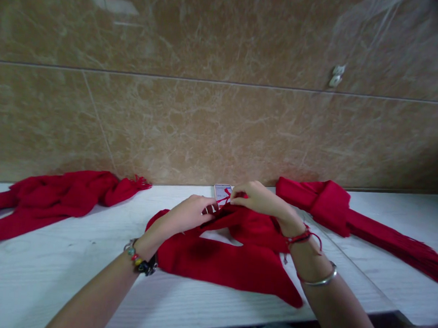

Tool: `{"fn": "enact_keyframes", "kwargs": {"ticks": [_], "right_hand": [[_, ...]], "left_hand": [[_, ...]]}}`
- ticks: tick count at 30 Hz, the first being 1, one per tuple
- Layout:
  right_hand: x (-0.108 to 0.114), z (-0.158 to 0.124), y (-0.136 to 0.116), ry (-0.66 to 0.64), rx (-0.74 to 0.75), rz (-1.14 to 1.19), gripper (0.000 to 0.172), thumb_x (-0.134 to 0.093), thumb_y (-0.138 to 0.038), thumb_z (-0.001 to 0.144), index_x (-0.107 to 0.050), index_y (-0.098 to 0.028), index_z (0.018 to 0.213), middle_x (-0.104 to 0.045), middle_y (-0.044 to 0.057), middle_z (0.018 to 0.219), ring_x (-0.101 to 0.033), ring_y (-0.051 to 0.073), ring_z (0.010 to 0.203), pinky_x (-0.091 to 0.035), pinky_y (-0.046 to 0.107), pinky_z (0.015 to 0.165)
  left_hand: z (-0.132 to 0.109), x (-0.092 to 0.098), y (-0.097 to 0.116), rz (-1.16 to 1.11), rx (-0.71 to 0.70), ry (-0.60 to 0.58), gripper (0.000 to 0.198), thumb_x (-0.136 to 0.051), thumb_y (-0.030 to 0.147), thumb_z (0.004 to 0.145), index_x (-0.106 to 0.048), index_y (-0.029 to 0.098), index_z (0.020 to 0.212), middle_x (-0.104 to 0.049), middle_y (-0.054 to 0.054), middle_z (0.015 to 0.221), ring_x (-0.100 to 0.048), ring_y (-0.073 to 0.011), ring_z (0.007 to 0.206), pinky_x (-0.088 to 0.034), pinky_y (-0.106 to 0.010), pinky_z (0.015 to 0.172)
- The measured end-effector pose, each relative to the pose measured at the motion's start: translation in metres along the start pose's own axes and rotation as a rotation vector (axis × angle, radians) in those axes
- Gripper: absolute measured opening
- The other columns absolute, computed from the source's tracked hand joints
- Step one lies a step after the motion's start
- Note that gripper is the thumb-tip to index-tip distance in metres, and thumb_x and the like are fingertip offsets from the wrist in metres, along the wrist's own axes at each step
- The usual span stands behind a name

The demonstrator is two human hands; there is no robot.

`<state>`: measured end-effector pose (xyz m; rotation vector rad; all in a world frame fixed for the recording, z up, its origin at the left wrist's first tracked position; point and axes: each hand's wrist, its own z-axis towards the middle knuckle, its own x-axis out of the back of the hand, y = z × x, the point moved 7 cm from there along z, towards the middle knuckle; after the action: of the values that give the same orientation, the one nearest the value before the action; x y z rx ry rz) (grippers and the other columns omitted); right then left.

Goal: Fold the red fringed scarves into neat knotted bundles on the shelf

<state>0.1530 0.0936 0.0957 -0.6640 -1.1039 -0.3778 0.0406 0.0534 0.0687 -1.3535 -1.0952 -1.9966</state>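
Observation:
A red cloth point(231, 268) lies in a loose loop on the white wood-grain table, with a pale gap of tabletop showing through its middle. At its far edge my left hand point(197, 212) pinches the cloth, rings on its fingers. Close beside it, on the right, my right hand point(254, 198) is closed on a thin red end of the same cloth, fingertips together. Thin red strands run between the two hands. Just behind them a phone point(221, 192) with a lit screen lies near the wall, partly covered by the strands.
Another red cloth point(65, 194) lies crumpled at the left. At the right, a knotted red scarf point(328, 203) stretches its fringe toward the table's right side. Behind the table point(96, 280) rises a brown marbled wall point(191, 127) with a small white figure point(336, 75) on it.

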Motion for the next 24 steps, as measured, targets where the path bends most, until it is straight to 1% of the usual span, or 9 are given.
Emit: {"fn": "enact_keyframes", "kwargs": {"ticks": [2, 4, 5, 7, 11, 14, 18, 21, 24], "right_hand": [[0.006, -0.001, 0.002, 0.058, -0.040, -0.017, 0.011, -0.056, -0.020, 0.075, -0.067, -0.018, 0.074, -0.067, 0.001, 0.071, -0.058, 0.013, 0.065, -0.039, 0.021, 0.061], [0.014, -0.002, 0.004, 0.128, -0.081, -0.040, 0.011, -0.056, -0.018, 0.075, -0.067, -0.019, 0.073, -0.067, 0.002, 0.072, -0.058, 0.013, 0.066, -0.039, 0.021, 0.061], [0.017, -0.003, 0.003, 0.161, -0.077, -0.045, 0.011, -0.056, -0.017, 0.075, -0.066, -0.019, 0.074, -0.067, 0.002, 0.074, -0.058, 0.014, 0.068, -0.040, 0.022, 0.062], [0.020, -0.002, -0.005, 0.205, 0.010, -0.039, 0.010, -0.058, -0.015, 0.073, -0.066, -0.018, 0.079, -0.066, 0.003, 0.079, -0.058, 0.014, 0.073, -0.041, 0.022, 0.066], [0.009, 0.000, -0.028, 0.161, 0.240, -0.028, 0.013, -0.060, -0.014, 0.073, -0.064, -0.017, 0.085, -0.062, 0.004, 0.083, -0.055, 0.014, 0.077, -0.041, 0.024, 0.071], [-0.004, 0.006, -0.029, 0.119, 0.244, -0.052, 0.010, -0.059, -0.014, 0.074, -0.065, -0.016, 0.082, -0.061, 0.005, 0.080, -0.054, 0.014, 0.074, -0.041, 0.025, 0.070], [-0.017, 0.012, -0.028, 0.074, 0.240, -0.063, 0.006, -0.058, -0.013, 0.074, -0.064, -0.015, 0.075, -0.059, 0.004, 0.075, -0.052, 0.013, 0.070, -0.040, 0.024, 0.067], [-0.018, 0.013, -0.029, 0.085, 0.230, -0.048, 0.006, -0.056, -0.013, 0.075, -0.061, -0.014, 0.074, -0.058, 0.003, 0.075, -0.051, 0.013, 0.069, -0.039, 0.024, 0.066], [-0.013, 0.012, -0.032, 0.145, 0.222, 0.025, 0.008, -0.056, -0.015, 0.076, -0.060, -0.015, 0.082, -0.058, 0.004, 0.080, -0.052, 0.013, 0.073, -0.040, 0.025, 0.069]], "left_hand": [[0.005, 0.003, 0.001, -0.042, 0.018, 0.017, 0.017, -0.048, 0.018, 0.074, -0.063, 0.017, 0.082, -0.065, -0.002, 0.081, -0.058, -0.0150, 0.073, -0.040, -0.023, 0.068], [0.007, 0.010, -0.003, -0.126, 0.055, 0.027, 0.013, -0.050, 0.022, 0.073, -0.062, 0.016, 0.077, -0.064, -0.001, 0.076, -0.057, -0.0147, 0.069, -0.041, -0.023, 0.065], [0.008, 0.014, -0.005, -0.185, 0.077, 0.021, 0.014, -0.051, 0.025, 0.072, -0.061, 0.016, 0.075, -0.063, -0.001, 0.075, -0.056, -0.0145, 0.068, -0.041, -0.023, 0.064], [0.008, 0.021, -0.009, -0.310, 0.113, -0.012, 0.016, -0.053, 0.030, 0.071, -0.059, 0.015, 0.074, -0.062, 0.000, 0.073, -0.055, -0.0140, 0.068, -0.041, -0.023, 0.064], [0.005, 0.029, -0.018, -0.476, 0.186, -0.033, 0.018, -0.054, 0.032, 0.068, -0.057, 0.014, 0.069, -0.058, 0.001, 0.069, -0.052, -0.0128, 0.067, -0.040, -0.023, 0.062], [0.002, 0.028, -0.026, -0.533, 0.241, -0.009, 0.018, -0.055, 0.032, 0.067, -0.056, 0.015, 0.067, -0.058, 0.001, 0.067, -0.051, -0.0126, 0.066, -0.039, -0.023, 0.060], [-0.001, 0.029, -0.031, -0.543, 0.251, 0.005, 0.019, -0.055, 0.032, 0.067, -0.058, 0.014, 0.070, -0.059, 0.000, 0.070, -0.051, -0.0129, 0.068, -0.039, -0.024, 0.062], [-0.003, 0.034, -0.031, -0.532, 0.253, 0.028, 0.020, -0.055, 0.033, 0.067, -0.058, 0.014, 0.072, -0.059, 0.000, 0.072, -0.051, -0.0130, 0.070, -0.039, -0.024, 0.064], [-0.003, 0.036, -0.030, -0.525, 0.259, 0.031, 0.021, -0.055, 0.034, 0.067, -0.058, 0.014, 0.071, -0.058, 0.001, 0.071, -0.051, -0.0130, 0.070, -0.038, -0.024, 0.065]]}}
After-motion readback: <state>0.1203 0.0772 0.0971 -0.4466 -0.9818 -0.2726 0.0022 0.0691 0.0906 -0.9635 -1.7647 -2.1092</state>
